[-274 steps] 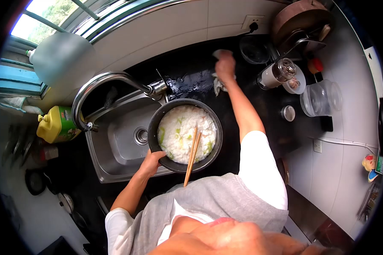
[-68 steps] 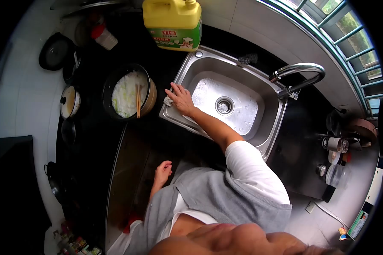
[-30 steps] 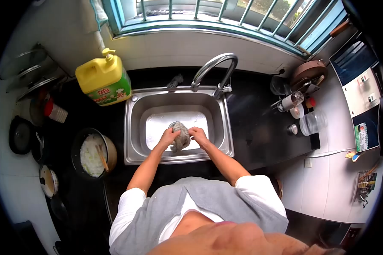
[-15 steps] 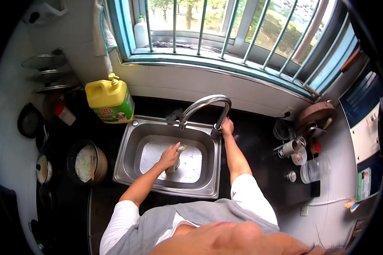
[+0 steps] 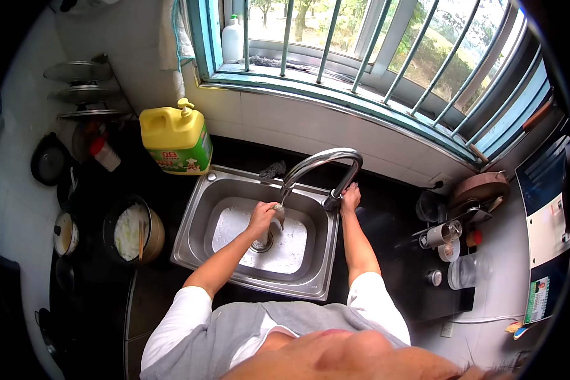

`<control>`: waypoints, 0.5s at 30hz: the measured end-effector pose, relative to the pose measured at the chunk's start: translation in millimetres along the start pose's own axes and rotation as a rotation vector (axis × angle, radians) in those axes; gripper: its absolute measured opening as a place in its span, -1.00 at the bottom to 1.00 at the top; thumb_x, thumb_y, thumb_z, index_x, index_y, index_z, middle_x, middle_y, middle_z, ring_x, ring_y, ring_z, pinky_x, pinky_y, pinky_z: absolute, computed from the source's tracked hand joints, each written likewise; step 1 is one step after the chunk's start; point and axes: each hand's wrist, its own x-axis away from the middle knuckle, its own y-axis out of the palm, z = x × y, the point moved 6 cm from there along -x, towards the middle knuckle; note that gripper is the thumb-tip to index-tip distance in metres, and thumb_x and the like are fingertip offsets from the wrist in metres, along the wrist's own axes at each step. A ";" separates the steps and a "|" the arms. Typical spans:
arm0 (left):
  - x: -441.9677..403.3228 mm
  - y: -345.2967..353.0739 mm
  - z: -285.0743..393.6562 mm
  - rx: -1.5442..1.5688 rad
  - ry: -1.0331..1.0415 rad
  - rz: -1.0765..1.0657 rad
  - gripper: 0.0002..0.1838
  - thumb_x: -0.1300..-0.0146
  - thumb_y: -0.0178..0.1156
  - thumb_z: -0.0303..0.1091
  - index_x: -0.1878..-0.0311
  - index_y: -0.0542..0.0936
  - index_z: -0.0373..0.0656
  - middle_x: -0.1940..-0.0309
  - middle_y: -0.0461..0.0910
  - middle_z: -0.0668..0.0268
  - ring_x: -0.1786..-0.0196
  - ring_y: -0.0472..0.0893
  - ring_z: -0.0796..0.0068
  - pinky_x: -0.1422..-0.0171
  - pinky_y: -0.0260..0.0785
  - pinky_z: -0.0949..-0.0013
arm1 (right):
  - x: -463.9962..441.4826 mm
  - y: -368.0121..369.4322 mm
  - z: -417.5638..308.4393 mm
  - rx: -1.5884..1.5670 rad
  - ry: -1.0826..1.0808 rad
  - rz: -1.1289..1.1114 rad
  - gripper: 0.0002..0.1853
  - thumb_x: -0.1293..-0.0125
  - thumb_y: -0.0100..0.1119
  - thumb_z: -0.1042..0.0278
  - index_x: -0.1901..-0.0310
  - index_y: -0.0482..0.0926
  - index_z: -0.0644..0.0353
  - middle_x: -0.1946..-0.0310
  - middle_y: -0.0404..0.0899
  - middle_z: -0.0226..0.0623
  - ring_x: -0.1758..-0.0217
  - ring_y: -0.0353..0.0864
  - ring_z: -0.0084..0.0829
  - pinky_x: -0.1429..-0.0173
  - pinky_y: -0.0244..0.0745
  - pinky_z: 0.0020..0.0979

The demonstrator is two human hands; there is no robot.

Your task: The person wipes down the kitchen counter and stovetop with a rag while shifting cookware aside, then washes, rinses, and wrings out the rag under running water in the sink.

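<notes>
Head view: left hand (image 5: 260, 219) grips cloth (image 5: 279, 214), partly hidden; right hand (image 5: 351, 197) at faucet (image 5: 327, 156), grip unclear.

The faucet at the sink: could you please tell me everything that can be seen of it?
The faucet looks like shiny metal, with a tall spout arching up from a thick base at the sink's back right corner. The spout's tip points down near the left hand, and a thin stream of water seems to fall from it. The right hand seems to touch its base.
</notes>
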 end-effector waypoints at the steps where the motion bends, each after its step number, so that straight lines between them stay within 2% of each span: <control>1: -1.0 -0.8 4.9 0.005 0.000 0.003 -0.69 -0.03 -0.03 -0.39 0.15 0.51 -0.25 0.26 0.46 0.18 0.19 0.45 0.32 0.09 0.27 0.38 | 0.1 0.1 -0.2 0.003 -0.005 0.000 -0.57 -0.23 -0.25 0.05 0.48 0.44 0.27 0.65 0.50 -0.23 0.48 0.51 -0.26 0.30 0.31 -0.27; 3: -2.7 2.0 13.1 0.058 -0.061 -0.070 -0.69 -0.01 -0.02 -0.38 0.16 0.51 -0.26 0.30 0.53 0.20 0.24 0.49 0.37 0.13 0.29 0.41 | 0.9 0.6 1.8 -0.061 0.013 0.011 -0.57 -0.23 -0.25 0.05 0.47 0.44 0.27 0.65 0.50 -0.23 0.49 0.50 -0.26 0.30 0.31 -0.28; 4: 0.2 1.2 24.3 0.121 -0.119 -0.096 -0.69 0.00 -0.02 -0.38 0.17 0.52 -0.24 0.36 0.57 0.24 0.33 0.52 0.46 0.20 0.31 0.44 | 0.9 1.0 2.2 -0.059 0.009 0.010 -0.57 -0.23 -0.25 0.05 0.47 0.44 0.27 0.65 0.50 -0.23 0.49 0.50 -0.26 0.30 0.31 -0.28; 7: -2.4 1.5 21.5 0.038 -0.148 -0.104 -0.70 0.00 -0.01 -0.36 0.17 0.53 -0.21 0.42 0.58 0.29 0.40 0.51 0.52 0.26 0.32 0.44 | 2.7 0.6 0.0 -0.106 0.023 0.006 -0.57 -0.23 -0.26 0.04 0.46 0.45 0.26 0.65 0.50 -0.23 0.48 0.50 -0.26 0.29 0.31 -0.27; 10: -2.7 2.4 18.2 0.097 -0.234 -0.107 -0.71 -0.02 0.02 -0.33 0.17 0.54 -0.17 0.43 0.58 0.28 0.42 0.51 0.53 0.30 0.32 0.45 | 5.7 -4.6 -3.8 -0.036 0.004 0.007 -0.56 -0.23 -0.28 0.03 0.46 0.45 0.25 0.64 0.51 -0.24 0.47 0.50 -0.26 0.28 0.31 -0.26; 14: -2.6 17.7 4.3 0.210 -0.190 -0.154 -0.71 -0.03 0.05 -0.28 0.17 0.54 -0.14 0.44 0.57 0.25 0.42 0.52 0.50 0.30 0.33 0.45 | 1.8 -2.8 -0.1 -0.011 -0.023 0.009 -0.55 -0.23 -0.29 0.02 0.46 0.45 0.27 0.63 0.52 -0.22 0.43 0.51 -0.22 0.24 0.30 -0.24; 15: -1.3 17.8 9.6 0.101 -0.087 -0.166 -0.71 -0.04 0.06 -0.27 0.17 0.54 -0.14 0.43 0.57 0.24 0.39 0.53 0.49 0.28 0.34 0.44 | 1.6 -2.4 0.2 -0.021 -0.030 0.015 -0.55 -0.23 -0.28 0.02 0.46 0.45 0.27 0.63 0.52 -0.21 0.42 0.51 -0.21 0.23 0.30 -0.23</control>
